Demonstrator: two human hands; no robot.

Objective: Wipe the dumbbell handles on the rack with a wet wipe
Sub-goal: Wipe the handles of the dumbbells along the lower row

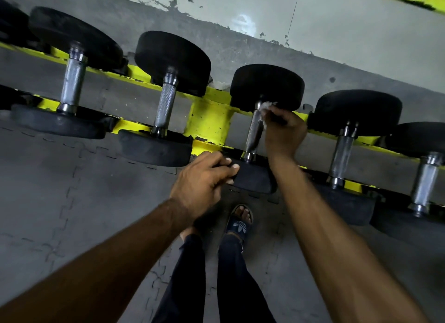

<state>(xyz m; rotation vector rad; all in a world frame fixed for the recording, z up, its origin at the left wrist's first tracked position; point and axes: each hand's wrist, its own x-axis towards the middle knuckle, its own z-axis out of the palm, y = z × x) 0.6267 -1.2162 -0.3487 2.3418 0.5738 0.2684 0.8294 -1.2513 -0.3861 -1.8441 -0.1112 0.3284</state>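
Right hand [284, 132] holds wet wipe [268, 104] against dumbbell handle [254, 132]; left hand [199, 185] grips its near head [252, 175]. Sandal [239, 222] shows a trefoil logo.

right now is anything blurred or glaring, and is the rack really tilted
Head view: dim, with a pale glare patch on the wall; right hand and wipe slightly smeared, far-right handles more so; left hand on the dumbbell sharp; rack, wall and floor slant together, so likely camera tilt.
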